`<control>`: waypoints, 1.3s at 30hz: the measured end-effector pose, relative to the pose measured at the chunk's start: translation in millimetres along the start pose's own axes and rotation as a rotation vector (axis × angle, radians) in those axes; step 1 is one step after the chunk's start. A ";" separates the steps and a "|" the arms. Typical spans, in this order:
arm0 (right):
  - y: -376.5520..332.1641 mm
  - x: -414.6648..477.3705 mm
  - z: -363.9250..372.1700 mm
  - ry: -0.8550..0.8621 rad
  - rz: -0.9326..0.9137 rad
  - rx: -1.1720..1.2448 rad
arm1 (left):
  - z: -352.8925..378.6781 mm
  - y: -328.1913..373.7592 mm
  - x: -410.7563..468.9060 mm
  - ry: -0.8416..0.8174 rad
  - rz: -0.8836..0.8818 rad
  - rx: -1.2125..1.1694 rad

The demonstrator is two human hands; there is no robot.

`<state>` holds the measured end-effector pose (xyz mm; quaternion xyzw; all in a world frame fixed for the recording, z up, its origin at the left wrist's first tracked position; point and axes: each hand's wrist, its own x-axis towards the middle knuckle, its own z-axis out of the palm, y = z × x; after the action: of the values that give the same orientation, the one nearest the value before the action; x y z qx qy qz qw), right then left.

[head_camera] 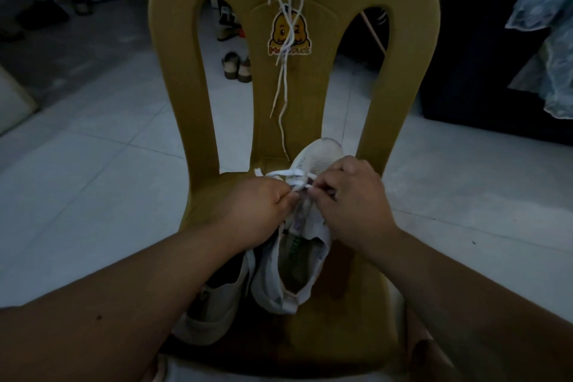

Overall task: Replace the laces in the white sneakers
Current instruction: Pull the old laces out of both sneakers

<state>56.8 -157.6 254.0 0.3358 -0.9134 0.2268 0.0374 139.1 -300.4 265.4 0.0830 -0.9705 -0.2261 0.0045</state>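
Head view: left hand (263, 205) and right hand (350, 195) pinch the limp lace (288, 173) over the sneaker (322, 155); probably best gripped near its tip.

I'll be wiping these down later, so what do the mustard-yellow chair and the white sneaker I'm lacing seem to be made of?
Mustard-yellow chair: likely moulded plastic, smooth dull finish; one seamless piece with rounded cut-outs.
White sneaker: apparently knit mesh fabric, matte; fine dotted texture shows on the toe. Sole material can't be judged.
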 end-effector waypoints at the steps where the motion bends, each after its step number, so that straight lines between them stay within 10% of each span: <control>1: 2.6 -1.5 -1.0 0.016 0.007 -0.009 | 0.1 -0.3 0.3 -0.003 -0.005 0.001; 10: 55.7 -4.8 -16.0 -0.045 0.387 0.006 | 0.8 -12.5 -2.9 0.044 -0.047 0.054; 19: -3.9 4.7 -7.9 -0.100 -0.047 -0.005 | 1.3 -2.1 1.6 0.007 0.049 -0.009; 39: 34.0 -10.6 -35.8 -0.171 0.208 0.079 | 2.2 -15.0 -4.9 0.073 0.023 -0.007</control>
<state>40.5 -112.7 270.4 0.2587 -0.9335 0.2359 -0.0778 146.2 -312.0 257.0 0.0800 -0.9699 -0.2261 0.0427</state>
